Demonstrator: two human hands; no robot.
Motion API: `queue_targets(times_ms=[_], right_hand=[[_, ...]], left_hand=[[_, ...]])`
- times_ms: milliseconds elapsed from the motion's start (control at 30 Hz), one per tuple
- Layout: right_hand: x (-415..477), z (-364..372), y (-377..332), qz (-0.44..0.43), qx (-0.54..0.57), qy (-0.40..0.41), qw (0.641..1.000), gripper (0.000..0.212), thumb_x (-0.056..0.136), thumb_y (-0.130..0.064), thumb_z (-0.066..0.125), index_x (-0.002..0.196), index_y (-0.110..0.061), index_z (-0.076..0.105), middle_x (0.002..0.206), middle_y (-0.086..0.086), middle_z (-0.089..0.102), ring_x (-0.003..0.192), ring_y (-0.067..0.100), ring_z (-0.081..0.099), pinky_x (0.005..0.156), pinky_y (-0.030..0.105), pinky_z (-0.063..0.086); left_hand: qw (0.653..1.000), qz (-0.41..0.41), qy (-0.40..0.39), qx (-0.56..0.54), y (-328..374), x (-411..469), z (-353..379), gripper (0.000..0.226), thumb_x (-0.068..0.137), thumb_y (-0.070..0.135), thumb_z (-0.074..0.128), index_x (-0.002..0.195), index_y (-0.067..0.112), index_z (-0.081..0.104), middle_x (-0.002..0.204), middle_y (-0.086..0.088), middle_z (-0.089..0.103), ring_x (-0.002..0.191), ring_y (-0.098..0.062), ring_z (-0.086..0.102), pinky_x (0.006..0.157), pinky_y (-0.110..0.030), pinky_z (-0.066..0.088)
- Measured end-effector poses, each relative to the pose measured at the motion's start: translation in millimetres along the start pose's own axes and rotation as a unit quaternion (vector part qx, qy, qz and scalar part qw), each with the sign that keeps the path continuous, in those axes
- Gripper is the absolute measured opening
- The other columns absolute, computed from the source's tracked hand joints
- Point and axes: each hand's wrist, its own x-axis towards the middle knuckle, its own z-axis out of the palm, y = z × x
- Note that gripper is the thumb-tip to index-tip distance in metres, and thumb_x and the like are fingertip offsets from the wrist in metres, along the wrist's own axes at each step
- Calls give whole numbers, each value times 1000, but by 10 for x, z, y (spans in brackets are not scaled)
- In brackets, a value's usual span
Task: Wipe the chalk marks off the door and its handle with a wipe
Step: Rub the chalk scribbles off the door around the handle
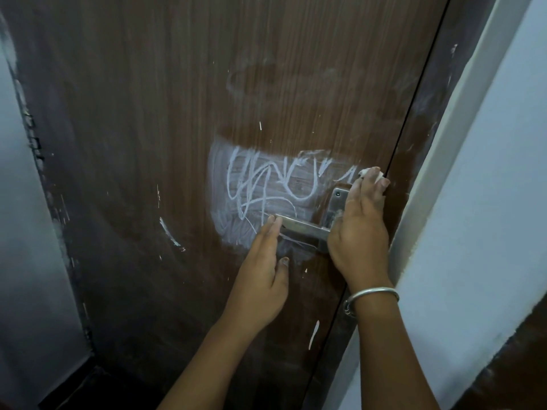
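Note:
The brown wooden door (pixel 165 119) fills the view, with white chalk scribbles and a smeared chalk patch (pixel 257 190) left of its metal lever handle (pixel 305 227). My right hand (pixel 359 229) lies flat over the handle's backplate (pixel 339 199), fingers straight, pressing a white wipe (pixel 374 173) against the door just above the plate; only the wipe's edge shows past the fingertips. My left hand (pixel 263 261) reaches up from below, its straight fingertips touching the free end of the lever, the thumb spread apart.
A dark door frame (pixel 426 122) and a pale wall (pixel 488 202) stand close on the right. Another pale wall (pixel 20 232) borders the door's left edge. Scattered chalk flecks (pixel 171 235) and a faint wiped smudge (pixel 266 81) mark the door. A metal bangle (pixel 370 294) circles my right wrist.

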Motion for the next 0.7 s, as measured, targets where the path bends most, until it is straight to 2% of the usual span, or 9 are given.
queue_targets(times_ms=[133, 233, 400, 567, 700], right_hand=[[72, -34, -70, -63, -25, -25, 997, 64, 90, -3, 42, 147, -1, 11, 157, 13, -3, 142, 23, -11, 116, 38, -4], [113, -58, -111, -84, -52, -45, 994, 65, 91, -10, 43, 147, -4, 11, 157, 11, -3, 144, 22, -9, 114, 37, -9], [113, -40, -173, -82, -35, -32, 996, 63, 91, -12, 46, 146, -4, 17, 157, 8, 6, 145, 19, -1, 115, 35, -6], [33, 29, -174, 3, 32, 45, 998, 65, 93, -16, 49, 147, -2, 15, 158, 6, 0, 143, 16, -7, 111, 27, 12], [-26, 39, -140, 46, 100, 115, 987, 65, 93, -16, 51, 146, 1, 18, 157, 11, 3, 144, 20, -3, 110, 18, 9]], left_hand=[[1000, -2, 6, 2, 9, 18, 3, 64, 93, 3, 45, 147, 21, 15, 151, 14, 12, 141, 3, 7, 112, -10, 7], [1000, 0, 6, 6, 24, 21, 18, 64, 93, 4, 45, 146, 22, 15, 149, 16, 11, 140, 5, 6, 109, -5, 5], [1000, -1, 2, 10, 17, 27, -23, 65, 93, 3, 45, 146, 22, 14, 153, 11, 14, 141, 3, 7, 111, -8, 7], [1000, 3, 15, 16, -27, -4, -123, 65, 93, 5, 46, 144, 29, 14, 150, 17, 14, 138, 9, 7, 106, -1, 6], [1000, -16, 19, 13, -110, -56, -165, 64, 93, 6, 47, 146, 26, 16, 146, 22, 13, 134, 16, 6, 104, 1, 6]])
